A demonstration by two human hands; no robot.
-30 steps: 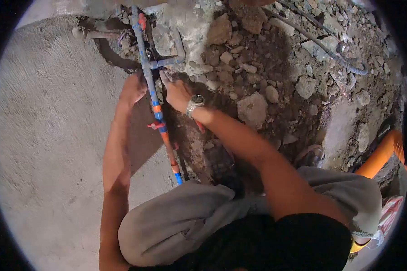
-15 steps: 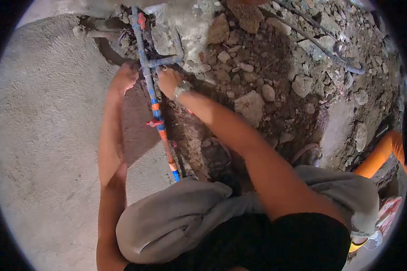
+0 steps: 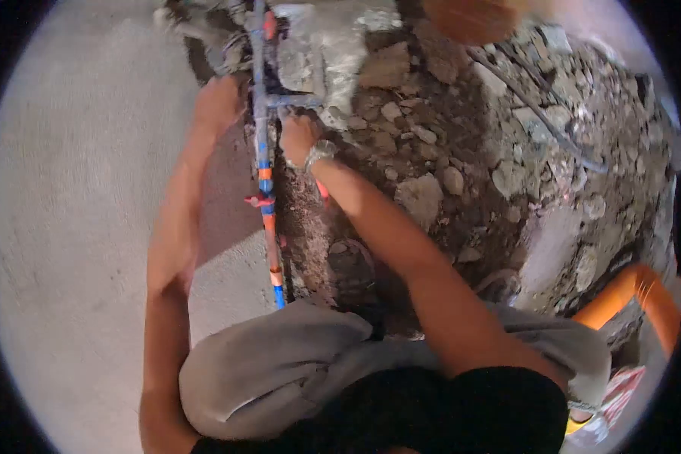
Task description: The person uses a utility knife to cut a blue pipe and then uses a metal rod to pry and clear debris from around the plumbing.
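Note:
A blue-and-orange pipe (image 3: 262, 140) runs upward from near my knee, with a short branch pipe (image 3: 295, 100) off its right side. My left hand (image 3: 221, 102) is closed at the concrete's edge, just left of the pipe; its fingertips and anything in them are hidden. To the right of the pipe, just under the branch, my right hand (image 3: 300, 138) is closed with its fingers curled downward. What it grips is too blurred to make out. Lower on the pipe sits a red valve handle (image 3: 259, 201), and another red handle (image 3: 270, 26) is near the top.
Rough concrete (image 3: 76, 189) spreads out on the left. Broken rubble (image 3: 420, 197) fills the right side, crossed by a dark hose (image 3: 537, 110). An orange bent pipe (image 3: 620, 295) lies at the lower right. A blurred brownish round shape (image 3: 473, 19) shows at the top.
The view has shifted slightly, so the pipe's upper part and both hands appear further right. A brownish shape at the top has come further into view. Both hands stay beside the pipe.

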